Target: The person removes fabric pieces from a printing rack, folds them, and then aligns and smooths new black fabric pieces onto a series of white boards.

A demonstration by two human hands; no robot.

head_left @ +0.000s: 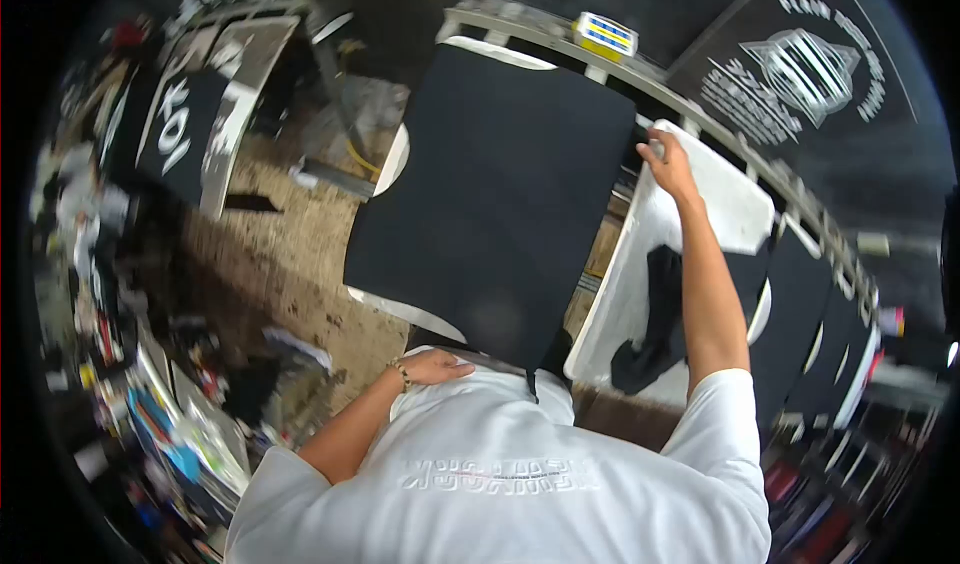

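Black fabric (490, 194) lies flat over a board in front of me, with pale board edges showing at its corners. My right hand (668, 164) is at the far end of the white board (715, 194) on the right, its fingers bent and slightly apart at the edge; nothing shows in it. Bunched black cloth (655, 324) lies on that white board, partly behind my right forearm. My left hand (437, 367) rests against the front of my white shirt, below the near edge of the black fabric, fingers together; whether it holds anything is hidden.
A yellow and blue box (606, 36) sits on the metal rail behind the boards. More black-covered boards (795, 314) stand at the right. A board with white lettering (180, 129) is at the far left. Clutter (190, 434) lies at the lower left.
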